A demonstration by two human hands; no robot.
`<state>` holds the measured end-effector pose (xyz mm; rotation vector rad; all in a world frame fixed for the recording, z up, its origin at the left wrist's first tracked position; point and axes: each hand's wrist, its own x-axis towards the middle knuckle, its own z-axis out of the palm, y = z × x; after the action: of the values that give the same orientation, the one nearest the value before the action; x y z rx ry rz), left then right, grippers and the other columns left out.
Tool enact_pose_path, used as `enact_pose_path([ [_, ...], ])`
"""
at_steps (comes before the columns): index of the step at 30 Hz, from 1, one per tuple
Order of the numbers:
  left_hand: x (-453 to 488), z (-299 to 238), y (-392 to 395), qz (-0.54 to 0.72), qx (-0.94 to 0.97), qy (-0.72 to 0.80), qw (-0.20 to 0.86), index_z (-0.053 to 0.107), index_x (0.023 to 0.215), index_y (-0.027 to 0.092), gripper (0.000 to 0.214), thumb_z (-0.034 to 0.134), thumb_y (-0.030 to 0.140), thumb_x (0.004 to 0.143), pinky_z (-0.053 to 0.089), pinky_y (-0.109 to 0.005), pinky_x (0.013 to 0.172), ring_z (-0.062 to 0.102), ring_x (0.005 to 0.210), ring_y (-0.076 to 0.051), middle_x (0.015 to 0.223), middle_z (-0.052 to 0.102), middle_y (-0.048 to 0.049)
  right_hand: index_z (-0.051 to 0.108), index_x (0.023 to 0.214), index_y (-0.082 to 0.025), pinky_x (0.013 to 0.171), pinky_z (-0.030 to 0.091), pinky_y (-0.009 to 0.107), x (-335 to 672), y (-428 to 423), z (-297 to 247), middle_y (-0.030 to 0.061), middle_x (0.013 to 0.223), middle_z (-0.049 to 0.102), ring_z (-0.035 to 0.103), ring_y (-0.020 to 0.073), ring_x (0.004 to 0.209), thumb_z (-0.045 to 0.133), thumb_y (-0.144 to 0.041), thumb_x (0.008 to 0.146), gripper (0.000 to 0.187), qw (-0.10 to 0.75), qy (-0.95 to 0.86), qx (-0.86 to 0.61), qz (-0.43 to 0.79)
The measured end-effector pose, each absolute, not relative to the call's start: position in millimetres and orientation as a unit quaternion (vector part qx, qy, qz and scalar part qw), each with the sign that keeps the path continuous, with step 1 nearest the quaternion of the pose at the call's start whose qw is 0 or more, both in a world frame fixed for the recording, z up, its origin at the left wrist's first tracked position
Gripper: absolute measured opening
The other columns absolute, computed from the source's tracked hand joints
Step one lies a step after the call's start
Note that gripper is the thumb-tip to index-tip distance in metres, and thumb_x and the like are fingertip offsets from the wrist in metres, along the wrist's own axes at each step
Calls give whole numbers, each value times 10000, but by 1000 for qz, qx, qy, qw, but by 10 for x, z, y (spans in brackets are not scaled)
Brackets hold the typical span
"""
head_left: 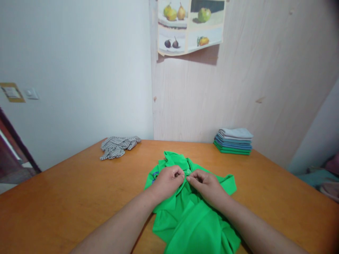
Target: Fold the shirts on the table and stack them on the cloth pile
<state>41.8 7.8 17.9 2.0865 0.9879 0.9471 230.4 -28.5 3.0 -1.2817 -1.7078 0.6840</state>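
Note:
A bright green shirt (196,225) lies crumpled on the table in front of me, its collar end pointing away. My left hand (168,181) pinches the fabric close to the neck opening, with thumb and fingertips together. Just to its right, my right hand (208,185) pinches the same area from the other side, so the fingertips nearly meet. Between them a small pale spot shows at the neckline, too small to make out. Some blue marking is partly visible beside my left hand.
A striped grey-and-white garment (118,146) lies bunched at the table's back left. At the back right stands a neat stack of folded clothes (234,141) in grey, blue and green. The orange-brown wooden table (79,190) meets the wall, where a fruit poster (189,26) hangs.

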Motion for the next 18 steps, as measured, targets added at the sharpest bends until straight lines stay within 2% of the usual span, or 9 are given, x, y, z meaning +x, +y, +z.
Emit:
enact_pose_path([
  [5,443,219,27,390,754,372,377,597,766,169,94,565,248,807,348,-233,610,475,661,-127,688,538,38,635,788,-173,543,319,245,2269,-317,61,-43,628,500,431,116,588,630,-461,830,290,432,-684,-503,305],
  [9,455,254,-23,383,737,363,422,585,762,171,116,574,277,806,351,-237,643,467,695,-131,712,531,35,627,807,-173,525,294,240,2258,-321,41,-59,601,469,410,109,562,634,-391,798,219,430,-674,-507,322],
  [18,400,294,-16,320,702,375,514,577,764,173,166,593,338,767,273,-252,586,358,627,-118,654,441,57,576,772,-188,508,259,239,2227,-367,37,-81,588,397,360,101,543,567,-271,769,84,430,-671,-512,321],
])
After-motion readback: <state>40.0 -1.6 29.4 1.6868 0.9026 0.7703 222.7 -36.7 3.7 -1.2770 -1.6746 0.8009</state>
